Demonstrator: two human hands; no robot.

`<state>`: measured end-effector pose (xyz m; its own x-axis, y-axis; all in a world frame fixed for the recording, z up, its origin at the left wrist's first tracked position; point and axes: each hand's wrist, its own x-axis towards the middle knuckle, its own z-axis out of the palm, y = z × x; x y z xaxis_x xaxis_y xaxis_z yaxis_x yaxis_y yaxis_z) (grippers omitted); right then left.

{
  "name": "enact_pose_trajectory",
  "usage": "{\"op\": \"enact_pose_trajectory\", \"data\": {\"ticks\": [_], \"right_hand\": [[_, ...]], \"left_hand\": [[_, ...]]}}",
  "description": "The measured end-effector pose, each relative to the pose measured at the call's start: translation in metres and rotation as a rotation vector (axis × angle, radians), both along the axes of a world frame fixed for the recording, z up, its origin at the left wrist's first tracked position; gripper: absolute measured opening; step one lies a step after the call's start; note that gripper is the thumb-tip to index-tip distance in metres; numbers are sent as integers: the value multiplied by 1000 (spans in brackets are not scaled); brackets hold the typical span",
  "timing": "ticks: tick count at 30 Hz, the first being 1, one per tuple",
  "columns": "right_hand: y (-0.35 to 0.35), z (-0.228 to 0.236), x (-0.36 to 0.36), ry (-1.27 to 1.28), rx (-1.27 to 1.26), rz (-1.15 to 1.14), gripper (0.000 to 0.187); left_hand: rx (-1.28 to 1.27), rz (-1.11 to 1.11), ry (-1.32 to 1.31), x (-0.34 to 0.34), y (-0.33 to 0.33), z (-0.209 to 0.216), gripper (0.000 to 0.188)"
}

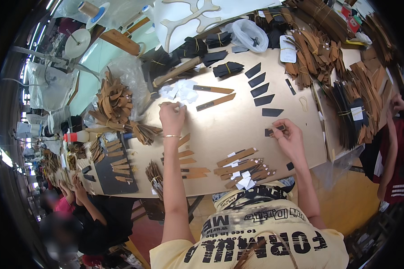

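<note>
My left hand (172, 117) is closed in a pinch at the lower left edge of a loose pile of white paper slips (184, 91); what its fingertips hold, if anything, is too small to make out. Between the thumb and fingers of my right hand (289, 136) is a small dark leather piece (269, 132), held low over the table. Just beyond it lies a column of several black slanted leather pieces (260, 89). Two brown leather strips with dark ends (220, 101) rest right of the slips. More brown strips (193, 171) lie beside my left forearm.
Brown strips with white slips (242, 168) are heaped at the near edge. Bundled brown leather (112, 101) stands at left, black bundles (229, 69) at the back, and more brown bundles (314, 54) at right. Other people's hands (78, 190) show at left, and another person's arm (390, 139) at right.
</note>
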<state>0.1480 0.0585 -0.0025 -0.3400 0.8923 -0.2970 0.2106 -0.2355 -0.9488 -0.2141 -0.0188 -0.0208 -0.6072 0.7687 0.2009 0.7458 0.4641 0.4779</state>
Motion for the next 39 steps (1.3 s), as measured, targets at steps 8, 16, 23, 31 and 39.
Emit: {"op": "enact_pose_trajectory", "data": {"ticks": [8,16,23,31,39], "right_hand": [[-1,-1,1,30,-6,-11,13],[0,-10,5,8,-3,-7,15],[-3,-7,3,25,-24,-56,15],[-8,-5,4,30,68,-33,20],[-21,8,8,-326,428,250,45]], "left_hand": [[-111,90,253,31,8,17,19],[-78,-248,-989,123,4,45,25],[-157,-137,-1094,211,26,26,17],[-42,-203,-900,222,26,16,10],[-59,-339,-850,215,28,25,16]]}}
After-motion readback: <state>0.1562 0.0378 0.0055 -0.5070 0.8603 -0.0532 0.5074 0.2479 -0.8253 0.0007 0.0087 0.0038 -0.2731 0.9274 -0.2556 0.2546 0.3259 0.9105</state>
